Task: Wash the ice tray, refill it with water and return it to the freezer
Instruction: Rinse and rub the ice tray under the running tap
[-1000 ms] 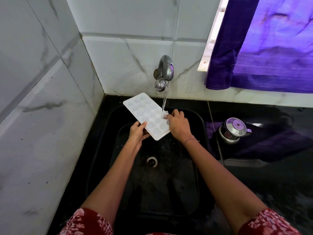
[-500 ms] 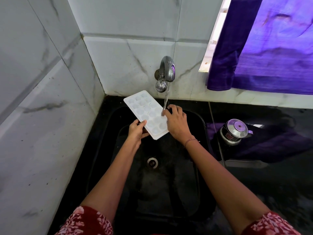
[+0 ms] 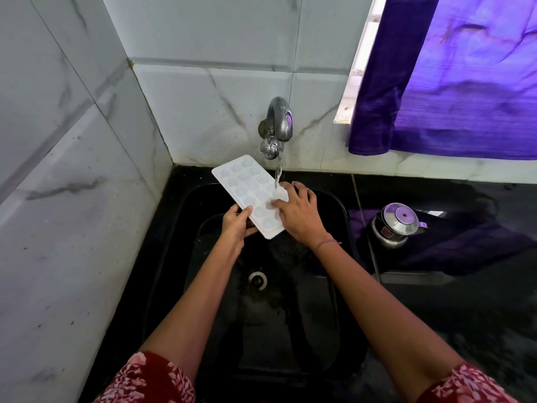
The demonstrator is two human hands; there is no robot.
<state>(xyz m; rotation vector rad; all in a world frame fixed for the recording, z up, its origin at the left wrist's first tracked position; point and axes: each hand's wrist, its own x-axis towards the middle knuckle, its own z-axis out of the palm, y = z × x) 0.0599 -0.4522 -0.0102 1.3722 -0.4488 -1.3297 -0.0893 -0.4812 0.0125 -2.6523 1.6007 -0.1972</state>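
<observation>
A white ice tray (image 3: 247,189) with round cells is held tilted over the black sink (image 3: 334,257), under the running steel tap (image 3: 277,128). My left hand (image 3: 236,225) grips the tray's near left edge, thumb on top. My right hand (image 3: 299,212) lies over the tray's right side with spread fingers touching the cells. The water stream (image 3: 278,174) falls onto the tray just beside my right fingers.
A steel kettle-like pot (image 3: 396,223) stands on a dark purple cloth (image 3: 465,245) on the black counter to the right. A purple curtain (image 3: 450,77) hangs at the window. White marble tile walls close the left and back. The drain (image 3: 257,280) sits mid-sink.
My right hand has slid along the tray's right side, with its fingers now spread over the cells. The tray stays under the stream, and my left hand keeps its grip.
</observation>
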